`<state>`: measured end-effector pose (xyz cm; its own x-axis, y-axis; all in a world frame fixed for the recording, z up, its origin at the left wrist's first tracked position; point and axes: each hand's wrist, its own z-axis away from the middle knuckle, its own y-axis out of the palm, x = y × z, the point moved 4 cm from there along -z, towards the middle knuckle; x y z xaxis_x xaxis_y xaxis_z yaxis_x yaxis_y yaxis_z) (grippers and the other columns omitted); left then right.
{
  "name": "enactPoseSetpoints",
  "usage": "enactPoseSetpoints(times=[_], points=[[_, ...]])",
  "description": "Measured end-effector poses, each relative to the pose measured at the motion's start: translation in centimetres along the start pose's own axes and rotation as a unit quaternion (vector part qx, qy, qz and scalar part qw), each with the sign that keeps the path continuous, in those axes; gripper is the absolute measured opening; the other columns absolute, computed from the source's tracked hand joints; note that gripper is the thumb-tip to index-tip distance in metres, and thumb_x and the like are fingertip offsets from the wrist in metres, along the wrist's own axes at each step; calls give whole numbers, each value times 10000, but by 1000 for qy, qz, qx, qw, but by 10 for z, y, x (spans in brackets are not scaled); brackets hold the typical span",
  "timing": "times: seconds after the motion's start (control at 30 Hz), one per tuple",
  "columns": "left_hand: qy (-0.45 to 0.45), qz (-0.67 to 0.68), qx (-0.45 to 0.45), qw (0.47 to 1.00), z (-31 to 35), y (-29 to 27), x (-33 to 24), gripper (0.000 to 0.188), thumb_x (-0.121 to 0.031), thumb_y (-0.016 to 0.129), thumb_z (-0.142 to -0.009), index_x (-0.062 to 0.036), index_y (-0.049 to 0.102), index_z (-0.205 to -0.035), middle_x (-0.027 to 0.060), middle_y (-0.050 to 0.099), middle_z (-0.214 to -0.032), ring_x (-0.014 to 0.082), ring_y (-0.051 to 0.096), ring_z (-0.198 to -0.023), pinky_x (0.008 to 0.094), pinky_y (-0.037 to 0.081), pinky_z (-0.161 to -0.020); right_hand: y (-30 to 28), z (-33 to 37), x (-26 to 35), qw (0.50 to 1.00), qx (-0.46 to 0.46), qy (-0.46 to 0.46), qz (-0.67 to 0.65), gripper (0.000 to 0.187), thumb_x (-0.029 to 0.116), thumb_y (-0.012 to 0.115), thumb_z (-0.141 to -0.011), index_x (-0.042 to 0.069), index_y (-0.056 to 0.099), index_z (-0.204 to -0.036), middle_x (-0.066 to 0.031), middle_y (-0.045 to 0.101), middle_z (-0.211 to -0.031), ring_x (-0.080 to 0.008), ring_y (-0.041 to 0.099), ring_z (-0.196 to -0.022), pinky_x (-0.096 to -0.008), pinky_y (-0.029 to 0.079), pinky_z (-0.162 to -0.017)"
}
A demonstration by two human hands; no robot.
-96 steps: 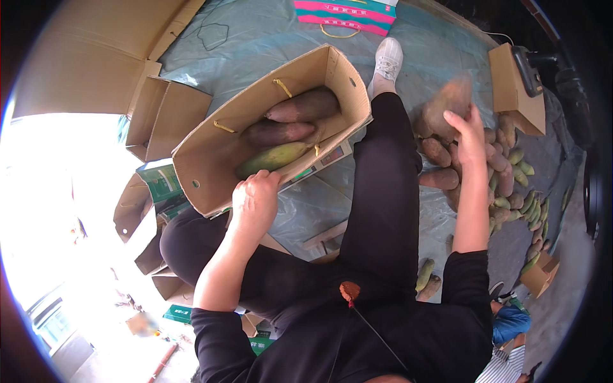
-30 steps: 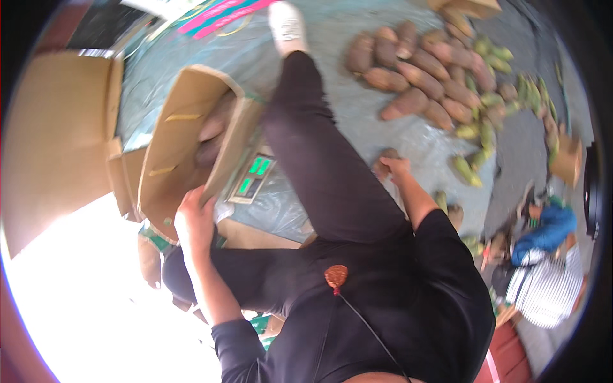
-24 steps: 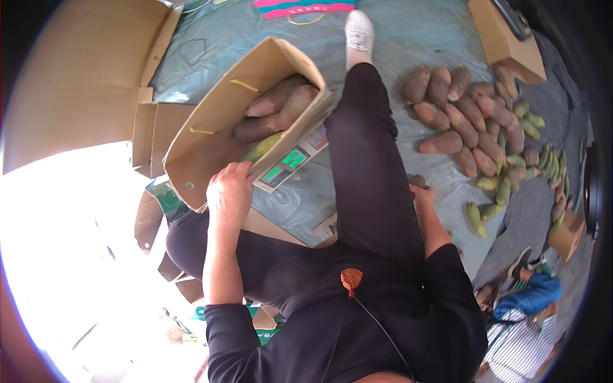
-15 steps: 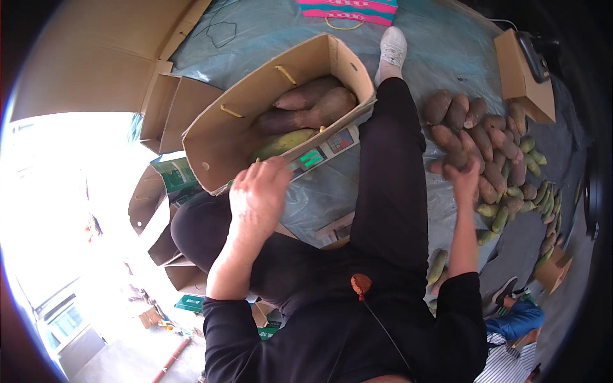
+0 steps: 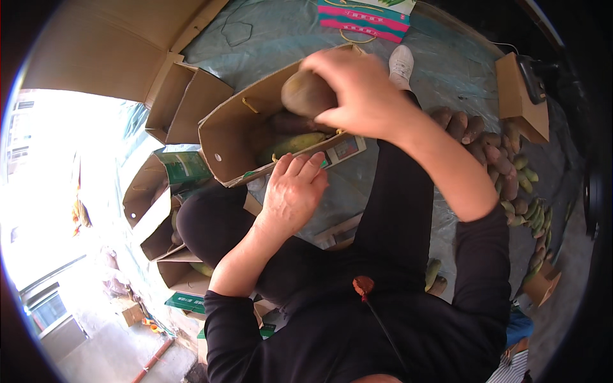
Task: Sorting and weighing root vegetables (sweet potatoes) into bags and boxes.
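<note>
My right hand [image 5: 364, 96] is wrapped round a large brown root vegetable [image 5: 309, 93] and holds it above an open cardboard box [image 5: 220, 137]. Inside the box lie a purplish-brown root vegetable [image 5: 285, 122], partly hidden by my hand, and a long green one [image 5: 295, 145]. My left hand [image 5: 295, 190] is at the near rim of the box, back up, fingers stretched out with nothing visible in them. Beyond its fingertips shows part of a scale [image 5: 345, 150] beside the box, its display mostly covered.
To the right lies a pile of brown and green root vegetables [image 5: 504, 166]. Several opened boxes stand at left, including a green-printed one [image 5: 182, 167]. A pink-and-teal carton [image 5: 364, 22] is at the far side. Another cardboard box [image 5: 520, 96] stands far right. Plastic sheeting [image 5: 440, 51] covers the floor.
My right hand has moved from the pile at right to above the box, carrying the brown root vegetable. My left hand has shifted slightly right along the near rim.
</note>
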<state>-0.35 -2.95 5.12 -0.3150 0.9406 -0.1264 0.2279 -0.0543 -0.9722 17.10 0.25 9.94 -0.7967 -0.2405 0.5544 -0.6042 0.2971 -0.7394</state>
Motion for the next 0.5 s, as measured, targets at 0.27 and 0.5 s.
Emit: enactPoseSetpoints(times=[0.27, 0.5], points=[[-7, 26, 42, 999, -2, 11, -2, 245, -149, 702, -660, -70, 651, -886, 86, 589, -1101, 277, 535, -1081, 447, 416, -940, 146, -29, 16, 974, 213, 54, 51, 374, 160, 676, -681, 109, 566, -1035, -89, 634, -977, -270, 602, -968, -481, 417, -791], [-59, 60, 55, 995, -2, 0, -2, 266, -105, 692, -705, -19, 640, -950, 133, 516, -1226, 329, 505, -1093, 442, 420, -928, 77, -18, 2, 993, 73, 86, 25, 430, 312, 708, -725, 128, 575, -1090, -82, 593, -1059, -264, 551, -1044, -475, 412, -809]])
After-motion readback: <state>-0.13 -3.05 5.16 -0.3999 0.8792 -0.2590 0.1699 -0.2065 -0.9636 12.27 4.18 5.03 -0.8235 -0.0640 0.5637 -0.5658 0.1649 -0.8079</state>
